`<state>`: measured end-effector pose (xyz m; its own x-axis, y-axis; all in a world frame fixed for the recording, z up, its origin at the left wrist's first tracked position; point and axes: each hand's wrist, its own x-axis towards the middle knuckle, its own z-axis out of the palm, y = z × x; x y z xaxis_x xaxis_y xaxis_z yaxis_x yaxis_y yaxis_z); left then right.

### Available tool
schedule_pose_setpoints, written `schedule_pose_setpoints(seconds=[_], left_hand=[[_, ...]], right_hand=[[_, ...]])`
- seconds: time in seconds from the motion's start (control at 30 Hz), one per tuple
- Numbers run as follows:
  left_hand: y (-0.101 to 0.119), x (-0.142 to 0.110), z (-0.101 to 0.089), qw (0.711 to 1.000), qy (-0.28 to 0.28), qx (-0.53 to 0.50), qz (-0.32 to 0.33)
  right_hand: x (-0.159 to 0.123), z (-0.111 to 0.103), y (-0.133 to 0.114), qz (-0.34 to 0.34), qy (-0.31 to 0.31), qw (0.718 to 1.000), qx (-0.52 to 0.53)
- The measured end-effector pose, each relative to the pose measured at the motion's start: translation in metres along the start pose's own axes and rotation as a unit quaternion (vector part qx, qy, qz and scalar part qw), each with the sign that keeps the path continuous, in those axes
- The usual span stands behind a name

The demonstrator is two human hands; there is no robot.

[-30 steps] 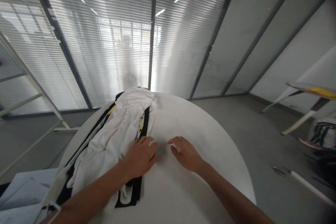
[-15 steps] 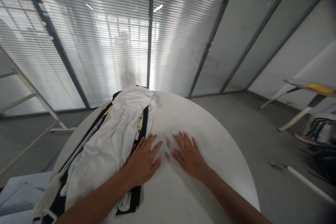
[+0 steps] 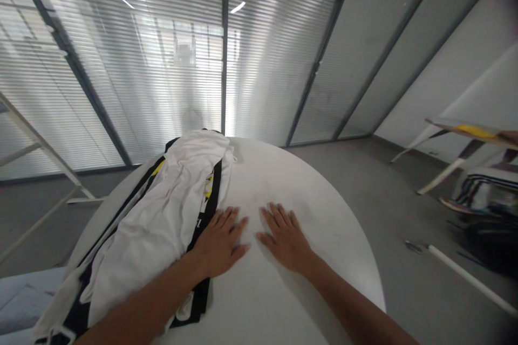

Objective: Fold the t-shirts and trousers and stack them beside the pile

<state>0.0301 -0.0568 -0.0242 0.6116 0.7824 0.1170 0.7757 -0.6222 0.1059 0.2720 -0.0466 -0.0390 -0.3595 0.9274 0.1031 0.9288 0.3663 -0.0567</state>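
white and black garments (image 3: 162,210), rumpled together over the left side of the round white table (image 3: 319,226), with yellow print at the edges. left hand (image 3: 219,242) palm down, fingers spread, over the black trim and onto the tabletop; forearm across the lower part of the garments, hiding some of the cloth. right hand (image 3: 287,240) palm down, fingers spread, on the tabletop just right of centre, apart from the garments. at far left, pale frame (image 3: 56,159); in the lower left corner, pale sheets (image 3: 24,302). across the top, slatted blinds (image 3: 259,91). at right, second table (image 3: 442,122) bearing a yellow item (image 3: 473,130); below, striped cloth (image 3: 471,188) and blurred dark heap (image 3: 489,240); nearer, white pole (image 3: 469,280).
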Motion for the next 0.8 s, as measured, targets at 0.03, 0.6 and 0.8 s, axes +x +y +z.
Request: schedule_pose_setpoints(seconds=[0.03,0.6,0.8], left_hand=[[0.0001,0.0002,0.0006,1.000,-0.001,0.002,0.000],[-0.0013,0.0018,0.0023,1.000,-0.003,-0.003,0.002],[-0.0019,0.0011,0.0044,1.000,0.007,0.000,0.003]], right_hand=[[-0.0001,-0.0004,-0.0001,0.002,0.000,1.000,-0.001],[-0.0004,0.0035,0.0026,-0.010,0.018,1.000,-0.007],[-0.0003,0.0028,0.0020,-0.013,0.022,1.000,-0.006]])
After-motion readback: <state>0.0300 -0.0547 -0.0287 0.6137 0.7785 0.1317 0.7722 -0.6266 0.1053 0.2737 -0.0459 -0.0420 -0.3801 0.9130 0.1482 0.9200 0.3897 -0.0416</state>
